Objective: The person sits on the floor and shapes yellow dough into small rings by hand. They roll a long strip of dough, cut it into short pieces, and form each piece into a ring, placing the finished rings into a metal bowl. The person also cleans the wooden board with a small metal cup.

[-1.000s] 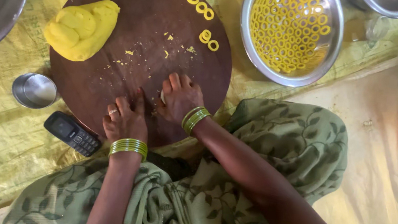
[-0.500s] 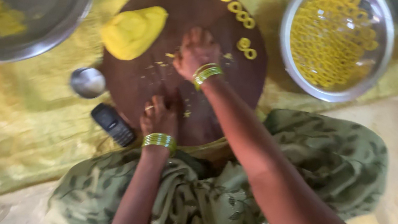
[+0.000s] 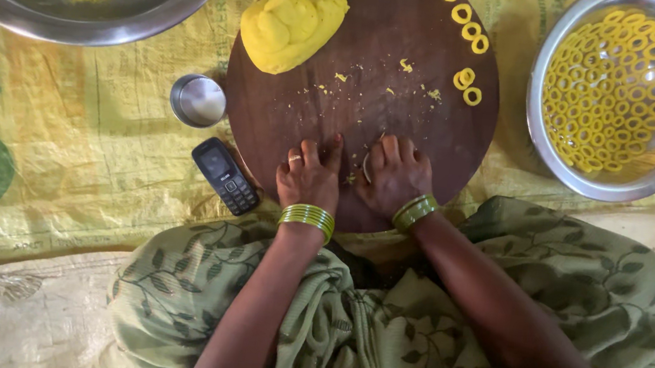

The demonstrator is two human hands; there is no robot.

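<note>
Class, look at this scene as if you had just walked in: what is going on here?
A seated person presses the left hand and right hand side by side on the near edge of a round wooden board, over something thin that is mostly hidden. A lump of yellow dough and several small dough rings lie on the board. The steel bowl at right holds many more.
</note>
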